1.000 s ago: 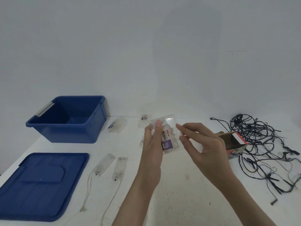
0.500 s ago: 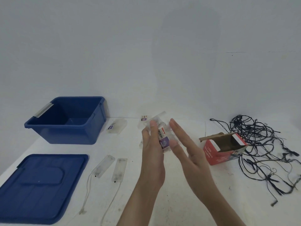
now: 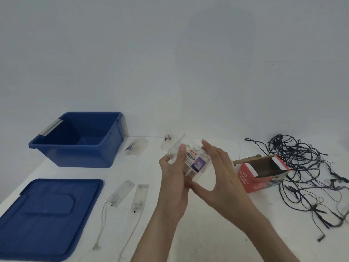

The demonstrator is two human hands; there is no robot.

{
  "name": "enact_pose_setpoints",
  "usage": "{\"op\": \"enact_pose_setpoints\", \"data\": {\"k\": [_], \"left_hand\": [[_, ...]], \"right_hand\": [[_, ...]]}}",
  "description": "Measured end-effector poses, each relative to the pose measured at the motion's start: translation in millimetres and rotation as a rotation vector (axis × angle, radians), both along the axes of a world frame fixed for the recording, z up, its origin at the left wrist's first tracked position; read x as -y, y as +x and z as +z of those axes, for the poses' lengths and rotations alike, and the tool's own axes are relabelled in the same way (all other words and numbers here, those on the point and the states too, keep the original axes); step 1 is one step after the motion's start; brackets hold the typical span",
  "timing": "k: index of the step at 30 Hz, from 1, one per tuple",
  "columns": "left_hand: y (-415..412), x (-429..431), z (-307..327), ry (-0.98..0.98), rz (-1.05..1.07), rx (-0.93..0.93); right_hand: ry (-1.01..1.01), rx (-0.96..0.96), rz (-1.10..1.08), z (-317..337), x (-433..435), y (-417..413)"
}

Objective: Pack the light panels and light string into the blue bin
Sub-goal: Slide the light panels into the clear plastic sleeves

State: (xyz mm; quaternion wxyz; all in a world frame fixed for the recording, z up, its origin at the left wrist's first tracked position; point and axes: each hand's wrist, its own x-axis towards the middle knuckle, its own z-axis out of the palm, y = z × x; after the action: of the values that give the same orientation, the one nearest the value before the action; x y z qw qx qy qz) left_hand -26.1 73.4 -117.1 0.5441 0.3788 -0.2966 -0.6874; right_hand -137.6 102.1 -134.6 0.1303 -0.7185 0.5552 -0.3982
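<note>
A blue lid [image 3: 47, 216] and open blue bin [image 3: 79, 140] sit far left on the white surface [image 3: 207, 233]. Two loose light panels [image 3: 130, 194] lie beside them. At centre, left hand [image 3: 174, 178] and right hand [image 3: 221, 178] grip a clear labelled panel pack [image 3: 192, 159] between them. A red box [image 3: 260, 174] and tangled light string [image 3: 311, 176] lie right.

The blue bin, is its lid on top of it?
No, the blue bin stands open, and its lid lies flat on the table in front of it.
</note>
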Motion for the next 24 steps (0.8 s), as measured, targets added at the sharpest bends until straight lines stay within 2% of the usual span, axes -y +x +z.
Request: {"op": "enact_pose_setpoints", "data": {"k": [2,5,8,10,13,21,24], "left_hand": [[5,3,-5,-0.058,-0.059,0.048],[22,9,-14,-0.192,-0.141,0.189],[40,14,-14,-0.369,-0.302,0.369],[48,17,-10,-0.409,-0.369,0.387],[51,21,-6,-0.415,-0.332,0.368],[48,20,-17,-0.387,-0.302,0.362],[47,21,-25,-0.341,-0.34,0.458]], "right_hand": [[0.036,0.015,-0.022,0,4,-4],[0.067,0.155,-0.02,2,9,-16],[0.207,0.282,0.087,4,12,-28],[0.287,0.355,0.166,3,13,-33],[0.329,0.42,0.22,5,14,-34],[0.197,0.107,0.128,6,13,-32],[0.216,-0.007,0.072,-7,19,-33]]}}
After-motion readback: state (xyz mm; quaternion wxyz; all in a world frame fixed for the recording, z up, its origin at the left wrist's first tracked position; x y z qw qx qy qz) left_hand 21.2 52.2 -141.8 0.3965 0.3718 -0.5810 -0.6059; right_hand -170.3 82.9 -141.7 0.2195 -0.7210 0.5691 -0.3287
